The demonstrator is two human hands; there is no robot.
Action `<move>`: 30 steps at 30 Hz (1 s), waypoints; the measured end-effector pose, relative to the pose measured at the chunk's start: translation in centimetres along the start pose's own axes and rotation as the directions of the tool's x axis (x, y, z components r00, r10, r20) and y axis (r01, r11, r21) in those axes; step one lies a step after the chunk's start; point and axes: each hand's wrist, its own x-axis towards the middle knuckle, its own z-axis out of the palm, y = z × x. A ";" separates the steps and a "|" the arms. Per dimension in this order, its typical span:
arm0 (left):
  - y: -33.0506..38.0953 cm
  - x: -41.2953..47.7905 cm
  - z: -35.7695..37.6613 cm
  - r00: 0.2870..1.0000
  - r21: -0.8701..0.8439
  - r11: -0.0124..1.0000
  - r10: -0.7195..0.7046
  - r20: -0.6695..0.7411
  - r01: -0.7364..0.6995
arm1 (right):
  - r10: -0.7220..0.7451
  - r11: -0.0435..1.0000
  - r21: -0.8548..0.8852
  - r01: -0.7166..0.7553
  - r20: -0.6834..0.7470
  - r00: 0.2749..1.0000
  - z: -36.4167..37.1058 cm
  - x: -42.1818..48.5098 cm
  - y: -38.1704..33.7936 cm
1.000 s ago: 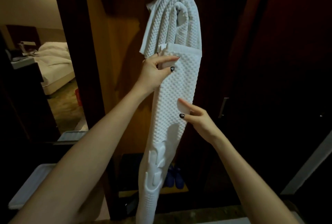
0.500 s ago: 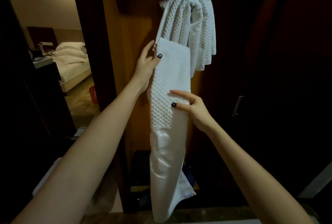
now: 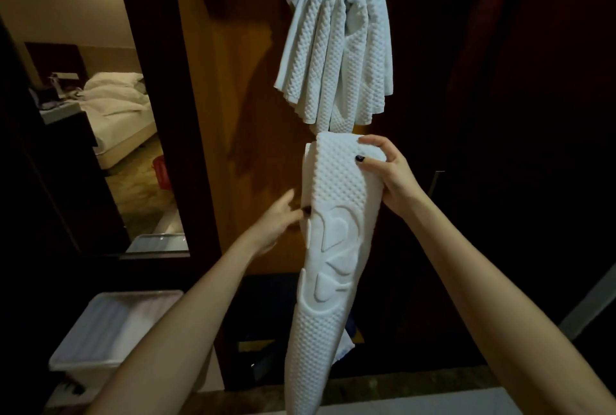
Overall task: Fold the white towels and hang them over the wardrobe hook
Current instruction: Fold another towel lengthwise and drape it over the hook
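Left hand, blurred at the left edge of the long folded white waffle-textured towel, grip not discernible; right hand clasps its top fold just below white towels draped over the unseen wardrobe hook; next, seemingly, lifting it over that crowded hook, dark open space rightward.

Views: one. Type: head-worn, wide-angle (straight edges bow toward the frame borders). Station: at the person's head, close before the wooden wardrobe panel. Facing: forward and somewhat down. Both forearms enter from the bottom edge; left hand and right hand lie near mid-frame, at arm's reach. Upper centre: hung towels. Below them, down to the bottom edge: folded towel. Left margin: an opening or mirror (cannot tell which), showing a bed well beyond.
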 end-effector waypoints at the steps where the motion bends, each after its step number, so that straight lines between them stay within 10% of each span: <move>1: -0.4 -0.3 0.1 1.000 0.056 0.998 0.003 -0.010 -0.003 | -0.003 1.000 -0.003 0.002 -0.013 1.000 -0.1 0.1 0.0; 8: -1.4 -1.9 2.7 0.933 0.319 0.900 0.344 -0.105 -0.296 | -0.030 0.999 -0.035 0.026 -0.127 0.991 -0.5 0.7 -0.3; 18: -1.2 -1.4 5.1 0.953 0.181 0.943 0.296 -0.070 -0.280 | -0.027 0.993 -0.115 0.000 -0.237 0.971 -0.2 2.3 -2.2; 30: 1.0 0.4 7.6 0.959 -0.064 0.965 0.244 -0.143 -0.255 | 0.412 0.910 0.044 -0.413 -0.219 0.884 -5.2 -4.2 5.9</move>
